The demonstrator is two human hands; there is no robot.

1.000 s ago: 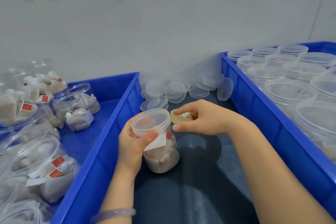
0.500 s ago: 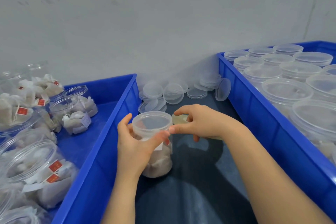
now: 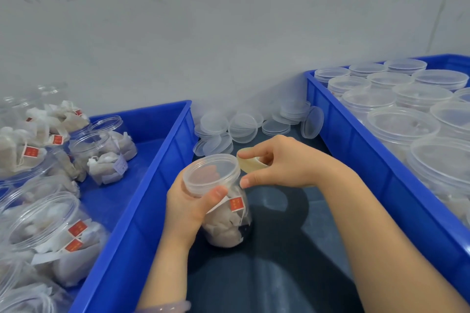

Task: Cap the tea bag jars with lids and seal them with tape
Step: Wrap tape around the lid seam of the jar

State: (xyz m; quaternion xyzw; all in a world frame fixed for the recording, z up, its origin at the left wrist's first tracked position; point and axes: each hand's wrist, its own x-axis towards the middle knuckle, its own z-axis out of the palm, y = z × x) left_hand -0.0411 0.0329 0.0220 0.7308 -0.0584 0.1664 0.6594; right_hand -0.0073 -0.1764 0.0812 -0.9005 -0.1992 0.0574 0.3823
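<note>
A clear tea bag jar [image 3: 230,223] with a translucent lid [image 3: 211,171] on it stands tilted on the dark table between two blue crates. My left hand [image 3: 188,207] grips the jar just under the lid, thumb across the front. My right hand [image 3: 282,164] holds a small roll of tape [image 3: 250,162] right beside the lid, thumb tip touching the lid's rim. Tea bags with red tags fill the jar's lower half.
The left blue crate [image 3: 142,211] holds several open jars of tea bags [image 3: 101,155]. In the right blue crate [image 3: 381,185] stand several lidded jars [image 3: 401,127]. Loose lids [image 3: 244,124] lie piled against the wall behind my hands. Dark table surface [image 3: 279,274] lies in front.
The jar has been turned in my left hand, so a red tag now faces me. My right hand with the tape roll stays at the lid's right rim.
</note>
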